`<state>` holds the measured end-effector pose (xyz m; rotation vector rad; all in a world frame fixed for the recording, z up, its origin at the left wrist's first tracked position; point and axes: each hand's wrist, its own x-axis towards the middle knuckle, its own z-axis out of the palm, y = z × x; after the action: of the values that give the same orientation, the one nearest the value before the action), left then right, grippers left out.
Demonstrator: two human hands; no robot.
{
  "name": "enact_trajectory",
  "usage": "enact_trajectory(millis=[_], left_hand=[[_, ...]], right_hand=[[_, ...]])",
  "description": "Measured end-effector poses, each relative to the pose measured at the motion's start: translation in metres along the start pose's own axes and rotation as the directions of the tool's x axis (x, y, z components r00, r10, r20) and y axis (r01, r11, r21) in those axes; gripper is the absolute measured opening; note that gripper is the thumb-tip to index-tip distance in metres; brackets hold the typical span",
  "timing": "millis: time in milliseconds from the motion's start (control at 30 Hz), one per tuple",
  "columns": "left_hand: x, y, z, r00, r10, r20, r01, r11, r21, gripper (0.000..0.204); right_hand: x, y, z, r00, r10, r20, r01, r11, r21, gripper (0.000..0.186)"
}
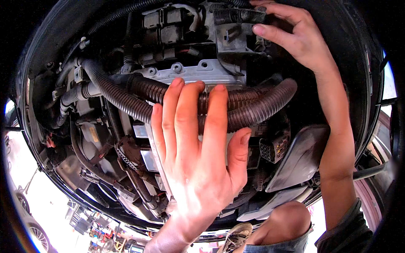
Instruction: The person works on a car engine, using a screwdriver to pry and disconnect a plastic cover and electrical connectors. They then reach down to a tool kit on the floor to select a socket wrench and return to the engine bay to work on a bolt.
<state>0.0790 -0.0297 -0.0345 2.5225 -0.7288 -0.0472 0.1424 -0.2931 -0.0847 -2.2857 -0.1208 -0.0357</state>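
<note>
My left hand (pixel 194 156) reaches up over a bundle of thick dark corrugated conduits (pixel 263 109). Its fingers are stretched out and a little apart across the ridges, with the thumb standing off to the right. The palm hides part of what lies behind. At the upper right, my right hand (pixel 301 40) has thumb and fingers at the right edge of a black plastic housing (pixel 236 36). They close around that edge, though some fingertips are cut off or in shadow. A silvery metal bracket (pixel 185 71) with bolts sits between the two hands, behind the conduits.
Black connector boxes (pixel 166 21) fill the top. Thinner conduits (pixel 82 156) and wiring run down the left. A multi-pin connector (pixel 274 147) and a flat dark panel (pixel 301 156) lie right of my left hand. My bent knee (pixel 289 219) shows below, near a shoe (pixel 238 236).
</note>
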Motion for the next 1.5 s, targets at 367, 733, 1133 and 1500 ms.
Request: enact_trajectory(millis=[367,733,1133,1500], left_hand=[[-0.007,0.004,0.014,0.998,-0.046,-0.048,0.047,0.998,0.032,0.055],[-0.005,-0.002,0.032,0.983,0.036,-0.180,-0.029,0.999,0.043,0.066],[-0.006,0.006,0.036,0.970,0.004,-0.243,0.000,1.000,0.014,0.067],[-0.006,0.006,0.042,0.915,0.125,-0.383,-0.096,0.991,0.093,0.061]], right_hand=[[0.000,0.001,0.001,1.000,0.023,0.003,-0.023,0.997,0.071,0.037],[0.001,0.001,-0.002,1.000,-0.012,0.011,0.012,0.999,0.030,0.043],[0.002,-0.009,-0.002,0.997,0.023,0.068,-0.031,0.991,0.127,0.029],[-0.004,-0.013,0.003,0.999,-0.042,-0.007,0.042,0.999,-0.016,0.032]])
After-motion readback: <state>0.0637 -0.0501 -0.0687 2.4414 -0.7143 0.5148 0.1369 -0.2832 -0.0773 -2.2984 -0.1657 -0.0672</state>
